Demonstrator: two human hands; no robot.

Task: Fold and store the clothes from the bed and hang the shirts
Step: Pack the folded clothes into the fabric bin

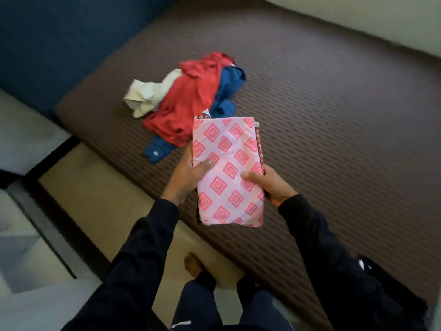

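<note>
The left hand [188, 174] clasped one edge of the folded pink garment [229, 173] with its thumb on top, the right hand [274, 185] clasped the opposite edge, and beyond their fingertips lay a heap of clothes [188, 103] on the bed [334, 115].

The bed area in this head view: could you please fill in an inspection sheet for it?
Surface: brown ribbed mattress, uncovered.
Job's things: folded pink diamond-print garment held above the mattress edge; unfolded pile behind it of red garment, blue garment and white garment.
Clutter: nothing seen.
Hands: left hand and right hand grip the folded garment's sides, thumbs on top.
Cables: nothing seen.
Surroundings: blue headboard, tan floor, pale wall.
</note>
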